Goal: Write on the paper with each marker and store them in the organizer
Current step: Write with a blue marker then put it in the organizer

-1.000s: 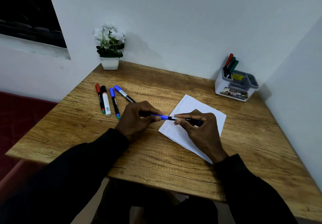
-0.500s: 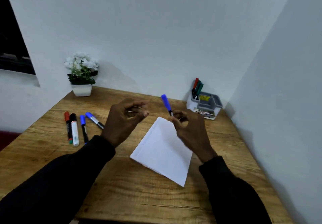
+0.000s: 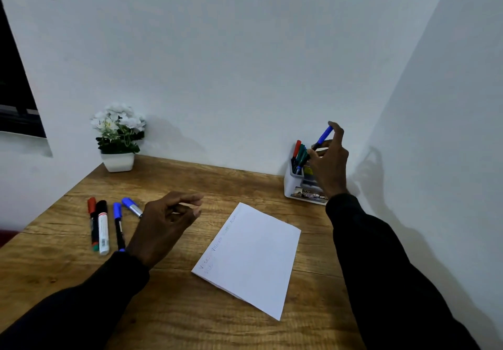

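Four loose markers point(image 3: 104, 226) left of white paper sheet point(image 3: 253, 257). We see right hand point(image 3: 330, 163) pinching blue-capped marker point(image 3: 322, 137) above white desk organizer point(image 3: 292, 186); left hand point(image 3: 163, 226) loosely curled, empty.

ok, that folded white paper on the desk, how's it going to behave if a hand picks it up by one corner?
The paper looks thin and folded, so probably light and floppy, sagging from a corner. It lies flat on the desk, so an edge may be hard to lift; it would likely slide first.
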